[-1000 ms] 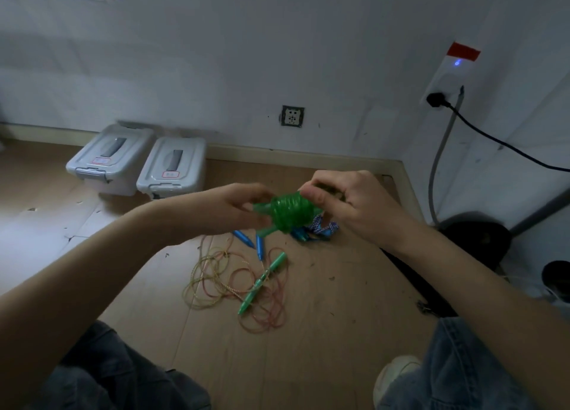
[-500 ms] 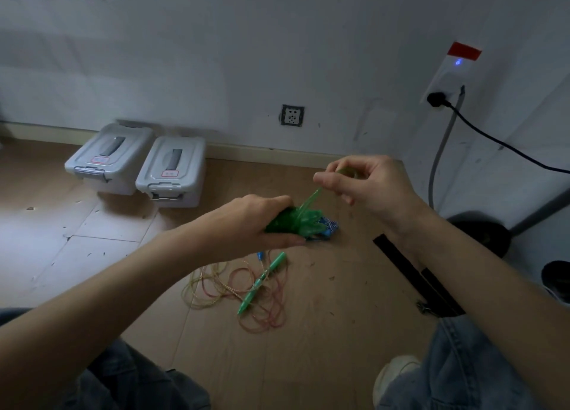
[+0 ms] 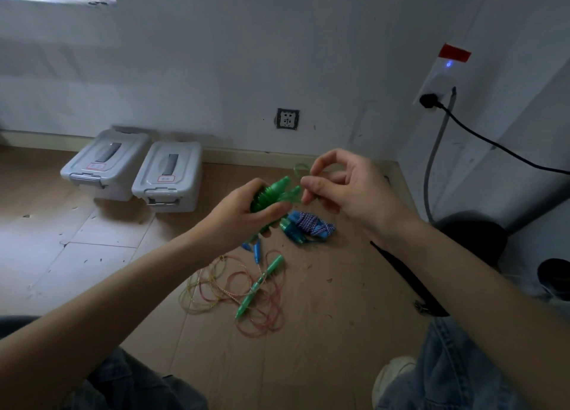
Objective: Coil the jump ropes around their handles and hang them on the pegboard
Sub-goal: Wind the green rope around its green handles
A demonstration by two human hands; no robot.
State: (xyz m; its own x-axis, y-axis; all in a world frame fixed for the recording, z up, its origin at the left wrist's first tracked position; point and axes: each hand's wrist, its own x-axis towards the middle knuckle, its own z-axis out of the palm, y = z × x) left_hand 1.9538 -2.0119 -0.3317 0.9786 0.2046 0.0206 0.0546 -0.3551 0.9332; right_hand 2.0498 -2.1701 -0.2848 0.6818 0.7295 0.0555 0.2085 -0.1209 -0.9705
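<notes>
So the person's sitting on the wood floor [image 3: 324, 348] and both hands are up mid-frame. The left hand [image 3: 243, 215] is wrapped tight around the green rope [image 3: 271, 195], which is coiled into a fat bundle on its handles, with the handle tips poking out toward the upper right of the fist. The right hand [image 3: 348, 190] is just right of it, thumb and fingers curled in, pinching the thin loose end of that same green rope; you can see a little loop of it arching up above the fingertips.

Right below the hands, on the floor, there's a blue rope [image 3: 311, 226], white-and-blue braided cord bundled up with its blue handles. Lower down, center of the frame, a loose rope [image 3: 246, 289] with a thin red/yellow cord lies sprawled in messy loops, one green handle lying across it and a couple of small blue handle ends near the top of the tangle. Not coiled at all, that one.

Left side, against the wall, two grey bins [image 3: 135, 169] with lids sit side by side, touching. A wall socket [image 3: 287, 119] is up above center, and on the right a black plug [image 3: 428, 100] with its cable runs off frame. Jeans at both bottom corners and a white shoe [image 3: 391, 375] at lower right.
</notes>
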